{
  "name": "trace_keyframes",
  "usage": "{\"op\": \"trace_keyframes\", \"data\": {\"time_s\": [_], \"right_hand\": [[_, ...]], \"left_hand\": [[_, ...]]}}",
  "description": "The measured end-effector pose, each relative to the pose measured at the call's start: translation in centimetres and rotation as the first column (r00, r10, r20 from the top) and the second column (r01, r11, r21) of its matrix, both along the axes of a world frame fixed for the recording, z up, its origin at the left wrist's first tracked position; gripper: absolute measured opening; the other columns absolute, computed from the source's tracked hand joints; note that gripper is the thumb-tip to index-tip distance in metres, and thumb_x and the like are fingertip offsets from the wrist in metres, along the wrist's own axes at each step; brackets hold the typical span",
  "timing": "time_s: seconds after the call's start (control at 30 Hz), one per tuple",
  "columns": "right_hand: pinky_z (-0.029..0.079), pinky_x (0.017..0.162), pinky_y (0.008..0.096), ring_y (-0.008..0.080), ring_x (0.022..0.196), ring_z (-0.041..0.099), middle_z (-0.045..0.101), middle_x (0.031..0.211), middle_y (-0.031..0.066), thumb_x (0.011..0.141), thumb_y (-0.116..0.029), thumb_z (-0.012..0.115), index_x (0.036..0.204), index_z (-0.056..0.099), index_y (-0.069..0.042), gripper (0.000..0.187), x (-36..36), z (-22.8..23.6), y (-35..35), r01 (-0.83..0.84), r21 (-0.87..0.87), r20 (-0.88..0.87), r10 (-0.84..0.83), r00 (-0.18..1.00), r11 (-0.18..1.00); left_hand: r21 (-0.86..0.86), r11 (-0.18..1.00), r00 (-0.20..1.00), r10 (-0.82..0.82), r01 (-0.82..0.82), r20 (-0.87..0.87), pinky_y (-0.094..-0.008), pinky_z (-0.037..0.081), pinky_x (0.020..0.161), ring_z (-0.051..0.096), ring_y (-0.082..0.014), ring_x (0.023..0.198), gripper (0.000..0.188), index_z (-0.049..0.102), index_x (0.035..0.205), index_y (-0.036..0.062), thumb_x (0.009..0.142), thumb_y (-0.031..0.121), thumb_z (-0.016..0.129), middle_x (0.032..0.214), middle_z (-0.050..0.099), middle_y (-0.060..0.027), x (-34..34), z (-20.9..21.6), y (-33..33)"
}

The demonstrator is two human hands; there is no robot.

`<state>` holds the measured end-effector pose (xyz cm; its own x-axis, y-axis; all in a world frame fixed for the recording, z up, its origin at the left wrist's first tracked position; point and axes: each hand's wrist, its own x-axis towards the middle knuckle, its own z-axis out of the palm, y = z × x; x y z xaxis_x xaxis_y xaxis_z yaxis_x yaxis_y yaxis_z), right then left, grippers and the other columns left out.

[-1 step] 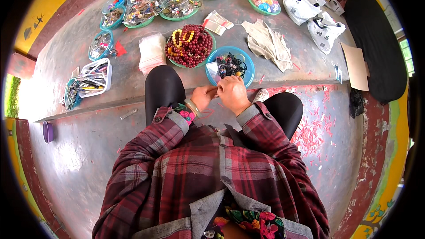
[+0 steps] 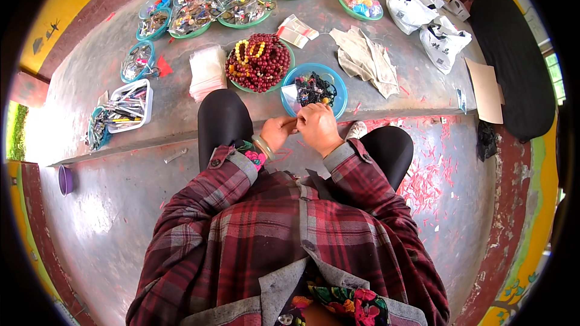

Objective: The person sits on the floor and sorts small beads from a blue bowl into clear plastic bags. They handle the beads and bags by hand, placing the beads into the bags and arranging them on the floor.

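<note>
My left hand (image 2: pixel 277 134) and my right hand (image 2: pixel 320 128) meet between my knees, fingers pinched together. Whatever they hold is hidden or too small to make out. Just beyond them, a blue plastic bowl (image 2: pixel 344 92) holds black cords with small coloured pieces and a small white packet. To its left, dark red bead strings (image 2: pixel 266 63) with a few yellow beads fill a green dish (image 2: pixel 292 60). A stack of clear plastic bags (image 2: pixel 207 72) lies left of that dish. Beyond the blue bowl, to the right, lies a crumpled beige cloth (image 2: pixel 365 60).
Several bowls of small trinkets (image 2: pixel 243 9) crowd the far left of the raised platform. A white basket of pens (image 2: pixel 148 105) sits near its left edge. White plastic bags (image 2: pixel 444 42) and cardboard (image 2: pixel 485 90) are at right. Red scraps (image 2: pixel 426 184) litter the floor.
</note>
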<state>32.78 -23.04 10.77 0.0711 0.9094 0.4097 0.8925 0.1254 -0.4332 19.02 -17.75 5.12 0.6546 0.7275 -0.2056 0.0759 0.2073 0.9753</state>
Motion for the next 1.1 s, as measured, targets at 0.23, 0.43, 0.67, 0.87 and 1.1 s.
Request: {"op": "trace_keyframes", "data": {"time_s": [0.23,0.43,0.67,0.87,1.1], "right_hand": [[0.043,0.068,0.0434,0.0304,0.073,0.056,0.059,0.07,0.0116,0.068,-0.011,0.057,0.063,0.058,-0.006,0.007,1.0,-0.4,0.3,0.045,-0.072,-0.216,-0.059,0.975,0.996],[0.043,0.069,0.042,0.0296,0.076,0.057,0.06,0.072,0.0108,0.069,-0.014,0.057,0.065,0.062,-0.007,0.01,0.9,-0.5,0.2,-0.053,-0.109,-0.185,0.033,0.982,0.993],[0.044,0.067,0.0375,0.0259,0.073,0.056,0.059,0.071,0.0075,0.068,-0.015,0.058,0.068,0.063,-0.008,0.009,0.8,-0.6,0.1,-0.066,-0.079,-0.003,0.066,0.998,0.995],[0.042,0.07,0.0396,0.0249,0.074,0.053,0.053,0.069,0.0062,0.067,-0.014,0.057,0.062,0.056,-0.008,0.008,-0.1,0.5,-0.3,-0.079,-0.03,0.253,0.084,0.964,0.996],[0.04,0.069,0.0393,0.0257,0.077,0.053,0.056,0.074,0.0066,0.065,-0.014,0.059,0.069,0.058,-0.008,0.008,-0.4,0.9,-0.2,-0.054,-0.036,0.166,0.059,0.984,0.998]], "left_hand": [[-0.073,0.997,0.993,0.043,-0.035,0.109,-0.0254,0.05,0.075,0.061,-0.0141,0.08,0.025,0.056,0.106,-0.0062,0.086,0.004,0.046,0.09,0.062,-0.0099,0.0,-0.2,0.1],[-0.025,0.999,0.999,0.038,-0.038,0.025,-0.0237,0.05,0.069,0.06,-0.0116,0.075,0.022,0.06,0.1,-0.004,0.087,0.011,0.051,0.085,0.063,-0.007,-0.2,0.5,0.2],[0.201,0.979,0.991,-0.018,0.044,-0.131,-0.0252,0.049,0.073,0.061,-0.0139,0.077,0.023,0.058,0.102,-0.0057,0.086,0.007,0.048,0.088,0.064,-0.0112,-0.2,-0.2,0.3],[0.405,0.901,0.966,-0.057,0.158,-0.251,-0.0276,0.047,0.073,0.06,-0.0165,0.079,0.025,0.058,0.103,-0.0054,0.084,0.008,0.049,0.09,0.064,-0.012,-0.4,1.1,0.0],[0.234,0.97,0.989,-0.034,0.067,-0.144,-0.026,0.046,0.073,0.059,-0.0145,0.08,0.026,0.058,0.103,-0.0053,0.083,0.009,0.05,0.09,0.064,-0.011,-0.5,0.7,-0.1]]}}
